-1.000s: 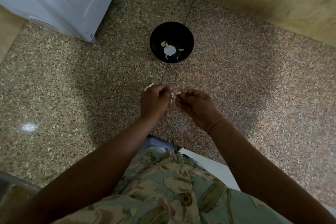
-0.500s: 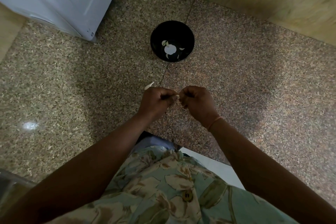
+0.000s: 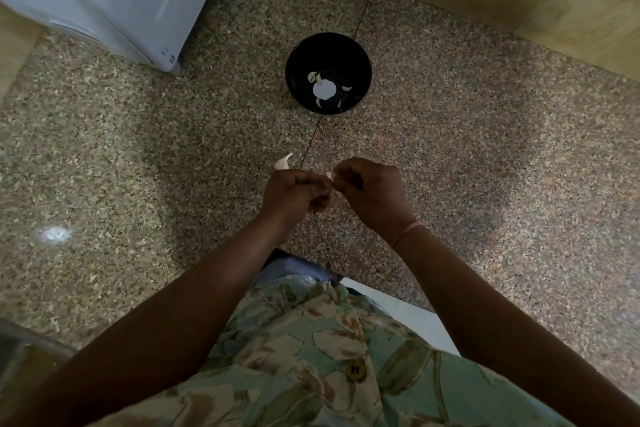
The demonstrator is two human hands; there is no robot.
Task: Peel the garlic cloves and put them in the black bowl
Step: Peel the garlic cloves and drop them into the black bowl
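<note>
Garlic clove, small, white, mostly hidden: pinched between curled fingers of left hand and right hand; round black bowl farther off, apart.

No words, numbers, brands or signs can be read anywhere in the view. The only candidate stands on the white smooth-sided appliance cabinet at the far left. There, two tiny dark marks sit close together near its lower right corner, just above the speckled granite floor. They are too small and blurred to make out as letters or symbols.
</note>
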